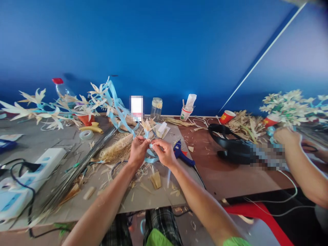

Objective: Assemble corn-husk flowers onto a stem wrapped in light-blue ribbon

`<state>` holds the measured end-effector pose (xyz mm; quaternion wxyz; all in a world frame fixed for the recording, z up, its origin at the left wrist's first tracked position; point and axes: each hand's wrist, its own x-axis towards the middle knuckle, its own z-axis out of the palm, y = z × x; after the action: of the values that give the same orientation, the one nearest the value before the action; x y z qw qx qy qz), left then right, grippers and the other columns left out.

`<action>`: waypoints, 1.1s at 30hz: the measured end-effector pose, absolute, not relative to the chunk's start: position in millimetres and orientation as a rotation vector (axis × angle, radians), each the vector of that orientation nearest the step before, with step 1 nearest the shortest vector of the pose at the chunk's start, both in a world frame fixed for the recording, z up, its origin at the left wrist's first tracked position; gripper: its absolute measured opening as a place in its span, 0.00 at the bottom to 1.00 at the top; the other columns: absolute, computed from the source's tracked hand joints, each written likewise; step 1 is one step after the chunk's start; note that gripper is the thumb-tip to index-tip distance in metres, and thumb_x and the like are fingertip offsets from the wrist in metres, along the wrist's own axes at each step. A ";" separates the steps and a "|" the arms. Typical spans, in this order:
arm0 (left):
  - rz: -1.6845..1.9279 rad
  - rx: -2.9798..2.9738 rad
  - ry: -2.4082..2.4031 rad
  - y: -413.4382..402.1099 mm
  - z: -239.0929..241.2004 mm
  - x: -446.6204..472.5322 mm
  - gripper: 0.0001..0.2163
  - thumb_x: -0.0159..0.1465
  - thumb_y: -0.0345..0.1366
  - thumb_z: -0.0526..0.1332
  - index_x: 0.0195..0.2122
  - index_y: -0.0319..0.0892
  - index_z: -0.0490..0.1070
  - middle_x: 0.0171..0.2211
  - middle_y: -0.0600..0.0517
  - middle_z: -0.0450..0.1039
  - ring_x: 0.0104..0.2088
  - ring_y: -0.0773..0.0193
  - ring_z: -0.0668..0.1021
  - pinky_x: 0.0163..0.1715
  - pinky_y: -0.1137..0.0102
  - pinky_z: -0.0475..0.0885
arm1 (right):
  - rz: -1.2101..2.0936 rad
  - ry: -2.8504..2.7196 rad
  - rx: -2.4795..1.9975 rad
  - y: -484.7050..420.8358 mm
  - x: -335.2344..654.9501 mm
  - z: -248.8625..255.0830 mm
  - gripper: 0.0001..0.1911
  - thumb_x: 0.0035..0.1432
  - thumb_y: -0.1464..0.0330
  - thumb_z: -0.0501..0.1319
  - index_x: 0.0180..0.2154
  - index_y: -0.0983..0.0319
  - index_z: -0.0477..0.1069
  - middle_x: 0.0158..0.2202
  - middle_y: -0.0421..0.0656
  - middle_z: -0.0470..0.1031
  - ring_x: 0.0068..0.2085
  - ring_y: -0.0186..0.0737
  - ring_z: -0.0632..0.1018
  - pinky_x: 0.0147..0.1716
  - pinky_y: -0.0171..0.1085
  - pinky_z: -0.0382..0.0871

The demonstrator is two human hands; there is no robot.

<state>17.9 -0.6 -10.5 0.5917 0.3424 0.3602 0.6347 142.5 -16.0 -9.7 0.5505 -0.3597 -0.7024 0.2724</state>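
Observation:
Both hands meet over the work board, fingertips pinched close together. My left hand (138, 150) is closed on the base of a pale corn-husk flower (147, 125), whose petals point up and away. My right hand (164, 152) pinches the light-blue ribbon (151, 159) at the same spot, where it loops below the fingers. More light-blue ribbon (112, 94) trails from upper left down toward the hands. Fingers partly hide the flower's stem. To the right of my right hand lies a blue glue gun (180, 153).
Husk flower sprays (53, 111), a wire bundle (84, 164) and a white power strip (38, 177) lie left. A glass jar (156, 107) and a paper cup (186, 114) stand behind. At right, a co-worker's arm (302, 164) reaches past a black bag-like object (233, 150).

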 end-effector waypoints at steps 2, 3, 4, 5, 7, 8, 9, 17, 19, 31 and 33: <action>1.452 0.757 0.822 -1.7 -10.9 17.6 0.23 0.44 0.40 0.72 0.36 0.42 0.61 0.22 0.59 0.70 0.21 0.72 0.70 0.25 0.75 0.63 | 0.655 -1.656 -0.842 -15.2 142.7 -10.8 0.08 0.58 0.68 0.57 0.28 0.62 0.71 0.35 0.45 0.77 0.38 0.40 0.77 0.41 0.37 0.70; 1.437 0.746 0.830 -1.8 -11.4 17.3 0.23 0.44 0.41 0.72 0.36 0.41 0.62 0.22 0.59 0.70 0.21 0.72 0.70 0.25 0.75 0.63 | 0.660 -1.650 -0.839 -14.8 143.0 -11.0 0.09 0.58 0.68 0.57 0.28 0.62 0.71 0.35 0.46 0.77 0.38 0.40 0.77 0.41 0.38 0.69; 1.411 0.757 0.843 -1.7 -12.1 16.8 0.21 0.45 0.42 0.71 0.35 0.40 0.64 0.23 0.58 0.69 0.22 0.72 0.70 0.25 0.75 0.63 | 0.663 -1.645 -0.835 -14.4 143.6 -11.1 0.09 0.58 0.68 0.57 0.28 0.62 0.71 0.35 0.46 0.77 0.38 0.40 0.77 0.41 0.38 0.69; 1.376 0.784 0.841 -1.4 -12.7 16.3 0.19 0.46 0.43 0.70 0.33 0.38 0.67 0.23 0.57 0.69 0.23 0.72 0.70 0.25 0.75 0.63 | 0.666 -1.643 -0.835 -14.1 144.1 -11.0 0.09 0.58 0.68 0.56 0.28 0.62 0.71 0.35 0.45 0.77 0.38 0.40 0.77 0.40 0.38 0.69; 1.260 0.844 0.779 -0.7 -13.7 15.2 0.17 0.49 0.45 0.69 0.29 0.37 0.70 0.23 0.54 0.70 0.25 0.70 0.71 0.27 0.74 0.63 | 0.671 -1.647 -0.841 -13.7 145.2 -10.8 0.09 0.58 0.67 0.56 0.28 0.61 0.71 0.34 0.45 0.77 0.37 0.40 0.77 0.40 0.38 0.69; 1.223 0.854 0.748 -0.2 -13.9 14.7 0.16 0.49 0.45 0.69 0.28 0.37 0.71 0.23 0.53 0.69 0.25 0.69 0.71 0.27 0.73 0.64 | 0.675 -1.648 -0.844 -13.5 145.4 -11.0 0.09 0.58 0.67 0.56 0.28 0.61 0.71 0.34 0.45 0.77 0.37 0.40 0.77 0.40 0.38 0.69; 1.203 0.855 0.720 0.4 -14.0 14.2 0.15 0.49 0.45 0.69 0.27 0.37 0.71 0.23 0.53 0.69 0.26 0.68 0.71 0.27 0.73 0.64 | 0.682 -1.647 -0.845 -13.3 145.4 -11.3 0.09 0.58 0.67 0.56 0.28 0.61 0.71 0.33 0.44 0.77 0.37 0.40 0.76 0.40 0.38 0.69; 1.418 0.942 0.914 3.5 -11.1 11.8 0.15 0.46 0.42 0.70 0.26 0.39 0.67 0.22 0.57 0.68 0.23 0.71 0.68 0.25 0.74 0.63 | 0.782 -1.619 -0.904 -12.1 141.1 -13.2 0.10 0.57 0.66 0.57 0.25 0.62 0.70 0.32 0.43 0.76 0.33 0.37 0.75 0.34 0.35 0.68; 1.414 0.960 0.921 3.2 -10.3 11.0 0.16 0.47 0.42 0.69 0.26 0.40 0.64 0.22 0.58 0.67 0.21 0.72 0.67 0.24 0.75 0.62 | 0.798 -1.622 -0.917 -12.5 141.0 -11.7 0.10 0.57 0.67 0.57 0.25 0.62 0.70 0.32 0.43 0.76 0.33 0.37 0.75 0.34 0.35 0.67; 1.431 1.001 1.135 4.7 -25.0 16.4 0.14 0.50 0.40 0.67 0.27 0.41 0.61 0.20 0.60 0.63 0.21 0.73 0.64 0.23 0.75 0.60 | 0.620 -1.786 -0.910 -13.5 135.8 -14.3 0.09 0.57 0.72 0.55 0.24 0.61 0.66 0.29 0.42 0.71 0.33 0.36 0.73 0.36 0.35 0.66; 1.432 0.992 1.126 5.2 -28.1 17.2 0.13 0.51 0.40 0.66 0.28 0.41 0.62 0.21 0.59 0.65 0.22 0.72 0.66 0.23 0.75 0.60 | 0.610 -1.782 -0.921 -12.9 135.6 -16.2 0.09 0.57 0.72 0.54 0.25 0.61 0.66 0.29 0.42 0.70 0.33 0.36 0.72 0.35 0.35 0.66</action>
<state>17.2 5.2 -28.1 0.5088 0.4117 0.4674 0.5943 135.6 -12.9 -16.2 0.4990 -0.3806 -0.7366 0.2521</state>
